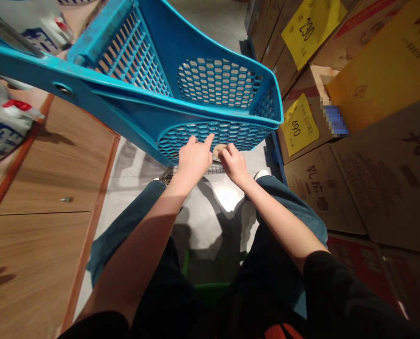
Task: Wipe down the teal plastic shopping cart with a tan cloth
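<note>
A blue plastic shopping trolley basket (181,61) with honeycomb mesh walls tilts above my knees. Both my hands reach under its near end. My left hand (195,157) has its fingers curled, the index finger raised against the blue mesh. My right hand (234,161) is curled in a pinch beside it. Between the two hands sits a small round tan object (218,150) that both seem to touch. A metal wire rack part (215,167) shows just below the hands. My legs in blue jeans (132,221) spread out beneath.
Stacked cardboard boxes (383,174) with yellow price tags reading 230 (307,29) and 490 (296,126) line the right side. A wooden cabinet (36,188) runs along the left, with white bags (5,127) on top. Grey floor (213,207) lies between; a green seat edge (210,287) shows below.
</note>
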`<state>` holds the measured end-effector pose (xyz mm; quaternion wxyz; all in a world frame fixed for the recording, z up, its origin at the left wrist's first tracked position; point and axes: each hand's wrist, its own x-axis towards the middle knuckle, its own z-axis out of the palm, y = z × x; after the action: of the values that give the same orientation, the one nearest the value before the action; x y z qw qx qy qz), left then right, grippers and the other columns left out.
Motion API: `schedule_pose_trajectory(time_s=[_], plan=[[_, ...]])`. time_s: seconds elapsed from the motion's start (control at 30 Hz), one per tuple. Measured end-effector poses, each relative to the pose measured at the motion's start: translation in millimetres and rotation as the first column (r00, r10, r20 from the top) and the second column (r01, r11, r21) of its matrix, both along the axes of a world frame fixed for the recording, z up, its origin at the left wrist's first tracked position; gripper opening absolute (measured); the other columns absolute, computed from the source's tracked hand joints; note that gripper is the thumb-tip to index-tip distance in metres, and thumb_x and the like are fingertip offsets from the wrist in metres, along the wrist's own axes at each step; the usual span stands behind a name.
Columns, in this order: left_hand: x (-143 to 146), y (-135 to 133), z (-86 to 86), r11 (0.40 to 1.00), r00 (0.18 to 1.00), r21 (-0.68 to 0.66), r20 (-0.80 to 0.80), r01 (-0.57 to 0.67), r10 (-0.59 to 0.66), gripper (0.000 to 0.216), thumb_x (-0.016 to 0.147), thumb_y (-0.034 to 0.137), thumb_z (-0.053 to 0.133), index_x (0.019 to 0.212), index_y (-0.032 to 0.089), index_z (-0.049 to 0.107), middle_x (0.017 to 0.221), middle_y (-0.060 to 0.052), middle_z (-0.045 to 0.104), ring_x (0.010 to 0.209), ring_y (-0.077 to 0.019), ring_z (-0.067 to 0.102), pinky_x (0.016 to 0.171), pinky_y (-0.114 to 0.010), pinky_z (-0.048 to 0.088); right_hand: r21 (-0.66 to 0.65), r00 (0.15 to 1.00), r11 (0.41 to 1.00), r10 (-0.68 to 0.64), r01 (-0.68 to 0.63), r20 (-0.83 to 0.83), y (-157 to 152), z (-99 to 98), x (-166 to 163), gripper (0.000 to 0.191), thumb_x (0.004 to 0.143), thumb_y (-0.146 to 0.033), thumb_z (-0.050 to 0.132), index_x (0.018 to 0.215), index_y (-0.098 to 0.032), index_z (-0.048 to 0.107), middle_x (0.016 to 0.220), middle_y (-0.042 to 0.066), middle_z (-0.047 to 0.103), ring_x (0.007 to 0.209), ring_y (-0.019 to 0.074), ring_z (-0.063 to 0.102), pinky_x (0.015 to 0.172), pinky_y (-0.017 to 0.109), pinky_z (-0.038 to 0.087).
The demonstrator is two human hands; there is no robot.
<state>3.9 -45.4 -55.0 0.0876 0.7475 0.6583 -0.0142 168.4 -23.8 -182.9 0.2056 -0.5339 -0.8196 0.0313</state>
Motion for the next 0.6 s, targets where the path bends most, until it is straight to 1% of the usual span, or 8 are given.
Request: schedule_pose_trajectory(time_s=[0.03,0.1,0.17,0.23,0.33,0.4,0.53,0.6], plan=[[-0.1,-0.2,0.1,1.0,1.0,0.001,-0.001,0.003,-0.003,0.067,0.105,0.02,0.045,0.172,0.021,0.046,0.123,-0.021,0.079,0.141,-0.0347,0.063,0.098,-0.04,0.061,0.052,1.0,0.999,0.005,-0.004,-0.023,2.2,2.7,-0.6,0.026,0.115,-0.021,0.045,0.103,-0.023,0.068,0.112,0.01,0.066,0.1,0.022,0.059,0.081,0.03,0.049],[-0.3,-0.2,-0.3,1.0,1.0,0.002,-0.007,0.007,-0.007,0.067,0.105,0.02,0.044,0.172,0.02,0.046,0.126,-0.021,0.078,0.141,-0.0347,0.063,0.098,-0.041,0.062,0.08,1.0,0.997,-0.002,0.005,-0.029,5.6,5.1,-1.1,0.027,0.115,-0.021,0.044,0.102,-0.023,0.068,0.112,0.01,0.066,0.099,0.0221,0.059,0.081,0.031,0.049],[-0.4,0.4,-1.1,1.0,1.0,0.004,-0.013,0.007,-0.007,0.068,0.104,0.02,0.045,0.172,0.02,0.046,0.128,-0.022,0.078,0.141,-0.035,0.063,0.097,-0.041,0.062,0.038,1.0,0.999,-0.014,0.014,0.001,5.6,2.7,-2.0,0.023,0.113,-0.018,0.047,0.103,-0.023,0.067,0.113,0.011,0.067,0.098,0.0224,0.059,0.076,0.031,0.047],[-0.1,1.4,-2.0,1.0,1.0,0.008,-0.017,0.001,-0.001,0.069,0.104,0.021,0.045,0.173,0.021,0.045,0.127,-0.021,0.077,0.141,-0.0351,0.064,0.097,-0.041,0.061,-0.039,0.999,0.999,-0.032,0.033,0.04,2.6,-1.8,-4.3,0.02,0.112,-0.016,0.05,0.104,-0.023,0.067,0.115,0.012,0.067,0.096,0.0225,0.059,0.071,0.03,0.044],[0.7,2.2,-2.2,1.0,1.0,0.009,-0.014,-0.004,0.004,0.068,0.104,0.021,0.045,0.173,0.021,0.046,0.125,-0.021,0.078,0.14,-0.0353,0.064,0.098,-0.041,0.061,-0.115,0.997,0.992,-0.047,0.054,0.065,-1.0,-2.9,-8.7,0.016,0.112,-0.016,0.052,0.106,-0.021,0.066,0.117,0.013,0.065,0.096,0.0224,0.059,0.073,0.03,0.043],[1.3,1.9,-1.4,1.0,1.0,0.003,-0.012,-0.006,0.006,0.068,0.105,0.021,0.045,0.172,0.02,0.046,0.126,-0.022,0.078,0.141,-0.0358,0.063,0.098,-0.042,0.061,-0.081,0.999,0.996,-0.035,0.038,0.038,0.2,2.2,-9.8,0.017,0.113,-0.017,0.05,0.106,-0.022,0.065,0.116,0.013,0.065,0.098,0.0226,0.06,0.077,0.03,0.045],[1.4,0.1,0.0,1.0,1.0,0.003,-0.005,0.002,-0.002,0.067,0.106,0.021,0.044,0.172,0.02,0.045,0.128,-0.022,0.078,0.14,-0.0362,0.062,0.098,-0.043,0.061,0.05,0.999,0.999,-0.011,0.013,-0.046,7.4,12.0,-5.2,0.023,0.115,-0.022,0.047,0.1,-0.024,0.064,0.111,0.01,0.064,0.101,0.0231,0.06,0.084,0.032,0.048],[1.2,-0.2,0.1,1.0,1.0,0.005,-0.005,0.009,-0.009,0.067,0.106,0.02,0.044,0.173,0.02,0.045,0.127,-0.022,0.078,0.141,-0.0362,0.062,0.098,-0.042,0.061,0.05,0.999,0.999,-0.021,0.023,-0.044,8.8,10.3,-2.7,0.022,0.114,-0.022,0.049,0.098,-0.024,0.064,0.111,0.01,0.065,0.101,0.0236,0.06,0.084,0.032,0.049]])
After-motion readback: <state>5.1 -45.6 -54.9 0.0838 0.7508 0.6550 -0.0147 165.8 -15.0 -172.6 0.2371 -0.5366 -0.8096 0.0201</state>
